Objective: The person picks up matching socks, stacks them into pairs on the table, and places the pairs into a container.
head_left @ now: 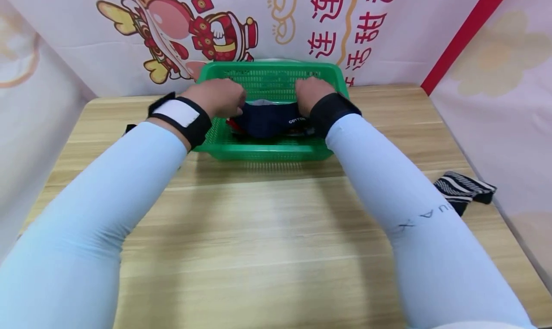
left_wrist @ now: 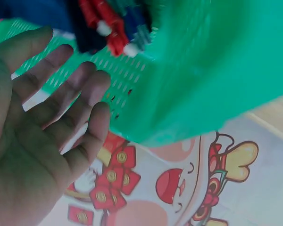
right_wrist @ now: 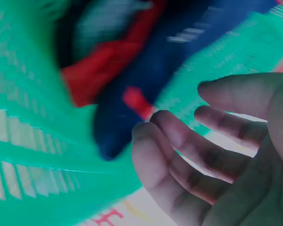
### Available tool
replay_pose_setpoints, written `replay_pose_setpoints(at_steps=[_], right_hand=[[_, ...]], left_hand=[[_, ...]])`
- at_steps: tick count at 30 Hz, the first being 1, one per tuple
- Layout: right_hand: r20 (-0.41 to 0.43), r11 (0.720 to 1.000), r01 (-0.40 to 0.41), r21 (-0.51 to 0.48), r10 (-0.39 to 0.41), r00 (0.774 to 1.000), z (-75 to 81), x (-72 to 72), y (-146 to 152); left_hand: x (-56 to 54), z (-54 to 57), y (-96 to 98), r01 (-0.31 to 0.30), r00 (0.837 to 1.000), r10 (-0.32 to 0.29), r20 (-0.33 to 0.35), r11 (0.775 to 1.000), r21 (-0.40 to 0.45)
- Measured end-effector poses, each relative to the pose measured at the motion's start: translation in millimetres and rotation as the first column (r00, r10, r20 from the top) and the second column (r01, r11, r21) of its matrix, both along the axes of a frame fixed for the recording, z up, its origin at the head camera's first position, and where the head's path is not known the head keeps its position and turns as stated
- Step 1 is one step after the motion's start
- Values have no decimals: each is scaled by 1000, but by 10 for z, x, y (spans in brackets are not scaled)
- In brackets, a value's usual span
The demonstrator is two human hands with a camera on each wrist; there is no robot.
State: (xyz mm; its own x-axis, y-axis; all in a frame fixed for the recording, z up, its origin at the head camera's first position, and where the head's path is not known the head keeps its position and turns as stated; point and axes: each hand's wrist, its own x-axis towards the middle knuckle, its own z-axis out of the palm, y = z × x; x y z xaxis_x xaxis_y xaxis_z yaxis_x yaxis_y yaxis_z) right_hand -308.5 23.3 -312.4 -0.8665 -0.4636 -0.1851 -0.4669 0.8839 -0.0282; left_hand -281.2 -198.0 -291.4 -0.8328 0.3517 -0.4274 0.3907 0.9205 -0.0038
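A navy sock-like garment lettered COTTON (head_left: pixel 267 120) lies across the top of other folded garments in a green plastic basket (head_left: pixel 263 149). My left hand (head_left: pixel 222 97) is at the garment's left end; the left wrist view shows its fingers (left_wrist: pixel 92 84) spread and slightly bent, with nothing between them. At the other end is my right hand (head_left: pixel 312 94), its loosely bent fingertips (right_wrist: pixel 146 136) right beside the navy fabric and its small red patch (right_wrist: pixel 137 101). Red folded fabric (right_wrist: pixel 104 70) shows under the navy one, partly blurred.
A black-and-white striped sock (head_left: pixel 463 187) lies at the right of the wooden table (head_left: pixel 267 252). Part of a dark item (head_left: pixel 130 128) peeks out behind the left wrist. A printed cloth backdrop (head_left: pixel 276 22) rises directly behind the basket.
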Motion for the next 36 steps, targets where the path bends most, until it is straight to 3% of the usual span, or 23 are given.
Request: replay_pose_setpoints(at_steps=[4,7,10,13,15,16,21,22,23,25,27,30,33,36], right_hand=[[-7,993,-27,-111,26,1000,214,109,-36],[5,983,-43,-181,44,999,383,269,-39],[-47,967,-82,-241,73,996,451,454,-9],[-119,947,-140,-290,109,987,430,673,20],[-158,929,-177,-325,131,979,379,843,29],[-171,919,-192,-344,139,975,349,936,28],[-174,847,-249,-470,188,967,110,1418,-8],[-170,827,-260,-498,201,965,45,1500,-11],[-168,806,-274,-525,217,962,-22,1577,-17],[-159,770,-289,-569,242,957,-155,1702,-37],[-141,744,-287,-603,255,957,-280,1784,-70],[-99,734,-251,-631,244,965,-417,1852,-119],[-77,738,-225,-636,229,970,-483,1876,-146],[-72,741,-213,-637,218,973,-504,1885,-143]], left_hand=[[133,141,-157,0,998,11,-68,989,150],[299,216,-285,19,984,27,-178,968,251],[517,219,-425,19,954,81,-289,944,328],[770,147,-573,8,909,163,-384,913,407],[940,61,-659,9,865,226,-449,885,465],[1018,9,-697,18,834,261,-486,868,496],[1314,-307,-860,33,638,463,-615,782,623],[1335,-379,-877,13,608,498,-618,772,635],[1349,-447,-897,-23,591,529,-609,765,643],[1352,-575,-947,-129,590,575,-567,760,637],[1338,-686,-1013,-255,620,601,-504,762,595],[1310,-831,-1128,-408,676,614,-408,773,486],[1293,-953,-1211,-473,718,605,-344,787,396],[1275,-1052,-1262,-498,759,589,-278,799,336]])
